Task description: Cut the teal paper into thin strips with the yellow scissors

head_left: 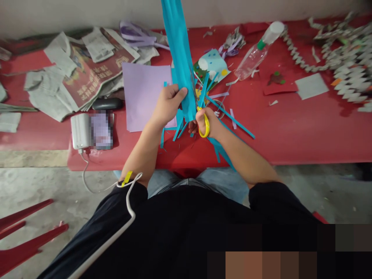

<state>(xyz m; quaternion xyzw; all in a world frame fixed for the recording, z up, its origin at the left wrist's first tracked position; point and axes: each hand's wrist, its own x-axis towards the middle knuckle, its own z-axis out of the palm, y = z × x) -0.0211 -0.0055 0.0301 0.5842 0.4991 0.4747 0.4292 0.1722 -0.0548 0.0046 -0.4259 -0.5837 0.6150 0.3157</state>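
My left hand (pixel 171 101) pinches a long blue paper strip (pixel 180 58) between thumb and fingers. The strip stands up away from me, past the back edge of the table. In my right hand (pixel 208 123) is a pair of scissors (pixel 206 126) with yellow handles, its blades pointing away along the strip's right edge. Whether the blades are parted, I cannot tell. Under and around both hands lie thin blue paper cuttings (pixel 232 118). A stack of lilac paper (pixel 145 97) rests left of my left hand, partly beneath it.
Newspapers (pixel 95 73) cover the table's left back. A white power bank (pixel 80 131) with a cable and a phone (pixel 101 130) sit at front left. Behind the scissors stand a decorated card (pixel 213 64) and a clear bottle (pixel 251 62). Folded paper chains (pixel 348 77) lie at right on the red table (pixel 290 131).
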